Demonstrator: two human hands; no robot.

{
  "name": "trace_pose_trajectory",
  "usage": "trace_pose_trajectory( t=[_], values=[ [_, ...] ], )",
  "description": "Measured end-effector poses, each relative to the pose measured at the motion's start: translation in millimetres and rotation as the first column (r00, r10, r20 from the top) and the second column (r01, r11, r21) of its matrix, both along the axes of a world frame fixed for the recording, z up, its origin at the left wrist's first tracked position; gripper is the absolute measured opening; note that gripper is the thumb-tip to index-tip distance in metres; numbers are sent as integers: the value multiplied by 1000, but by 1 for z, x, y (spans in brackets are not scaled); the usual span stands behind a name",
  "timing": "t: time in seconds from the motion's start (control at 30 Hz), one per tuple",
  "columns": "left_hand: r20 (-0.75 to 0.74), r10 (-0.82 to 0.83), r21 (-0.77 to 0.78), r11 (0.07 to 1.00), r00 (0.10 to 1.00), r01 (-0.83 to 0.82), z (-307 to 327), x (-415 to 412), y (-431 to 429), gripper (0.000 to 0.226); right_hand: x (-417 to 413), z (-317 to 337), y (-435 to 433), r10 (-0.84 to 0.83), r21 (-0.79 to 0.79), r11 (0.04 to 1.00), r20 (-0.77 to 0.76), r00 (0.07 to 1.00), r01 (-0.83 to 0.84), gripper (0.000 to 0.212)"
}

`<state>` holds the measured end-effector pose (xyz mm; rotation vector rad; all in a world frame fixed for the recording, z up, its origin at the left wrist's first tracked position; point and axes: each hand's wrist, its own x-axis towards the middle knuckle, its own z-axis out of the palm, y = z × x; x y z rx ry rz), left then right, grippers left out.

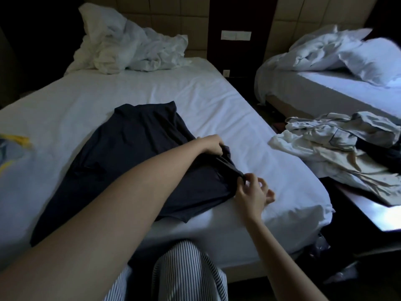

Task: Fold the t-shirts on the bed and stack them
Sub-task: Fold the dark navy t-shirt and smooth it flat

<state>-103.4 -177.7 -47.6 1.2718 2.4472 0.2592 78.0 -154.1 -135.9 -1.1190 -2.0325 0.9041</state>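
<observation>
Bare sheet lies open on the bed (195,94) beyond the dark t-shirt (121,153) up to the crumpled bedding (130,46) heaped at its head, and in a strip to the shirt's right as far as the mattress edge. A yellow and grey cloth (13,148) sits at the far left edge. Across the narrow gap on the right, a pile of pale clothes (336,144) covers much of a dark table (379,216), just beside the bed's corner

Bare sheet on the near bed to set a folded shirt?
Free: sheet between dark t-shirt and crumpled duvet; left strip between t-shirt and yellow-trimmed garment. Crowded: right edge, where left hand and right hand hold the t-shirt; side table under clothes pile.
</observation>
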Motion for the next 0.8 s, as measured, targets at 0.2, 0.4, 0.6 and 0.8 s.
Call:
trace_pose_trajectory(
  t=[0.2, 0.4, 0.6, 0.8],
  values=[
    [190, -187, 524, 849, 964, 61, 21, 2, 13, 26, 0, 0, -5, -50, -47, 998, -125, 991, 44, 32],
    [71, -183, 395, 908, 980, 141, -5, -9, 12, 13, -6, -1, 3, 20, -28, 999, -24, 1000, -21, 40],
    [-24, -205, 291, 935, 979, 203, -11, -6, 11, 34, -7, -3, 2, 4, -44, 999, -75, 997, -7, 50],
    [-29, -160, 41, 986, 987, 161, -27, 9, 20, 44, -3, -5, 6, 132, -75, 988, -47, 990, -135, 74]
  ],
)
